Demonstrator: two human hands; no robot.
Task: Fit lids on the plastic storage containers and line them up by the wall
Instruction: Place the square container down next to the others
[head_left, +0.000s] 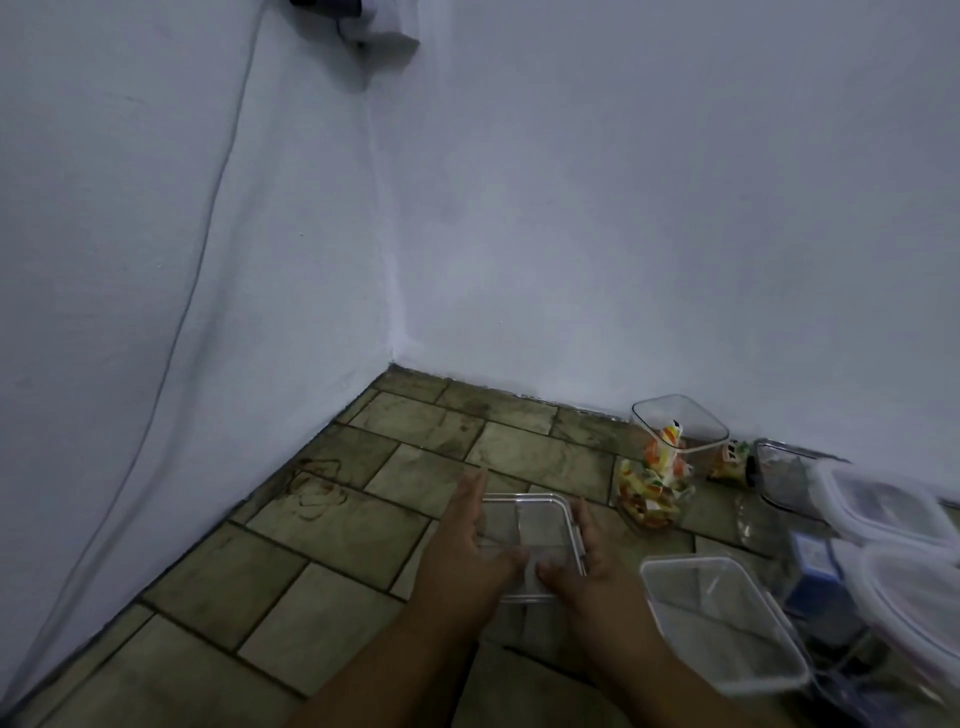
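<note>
- We see the clear square container (524, 538) flat on the tiled floor (322, 551), out in the middle and well short of the back wall (623, 234).
- The left hand (467, 530) lies along its left edge, fingers straight and pointing at the wall, thumb pressing on top.
- The right hand (589, 556) mirrors it on the right edge, fingers straight, thumb down on the top near the front rim.
- We cannot tell whether a lid is already on it; the picture is blurred there.
- Bare tiles run ahead and left, all the way into the corner where the left wall (130, 260) meets the back one.
- It's crowded on the right: an open rectangular container (722, 618) just beside the right wrist, a tall jar (652, 499) of colourful wrappers near the wall, and lidded containers (883, 506) at the frame edge.
</note>
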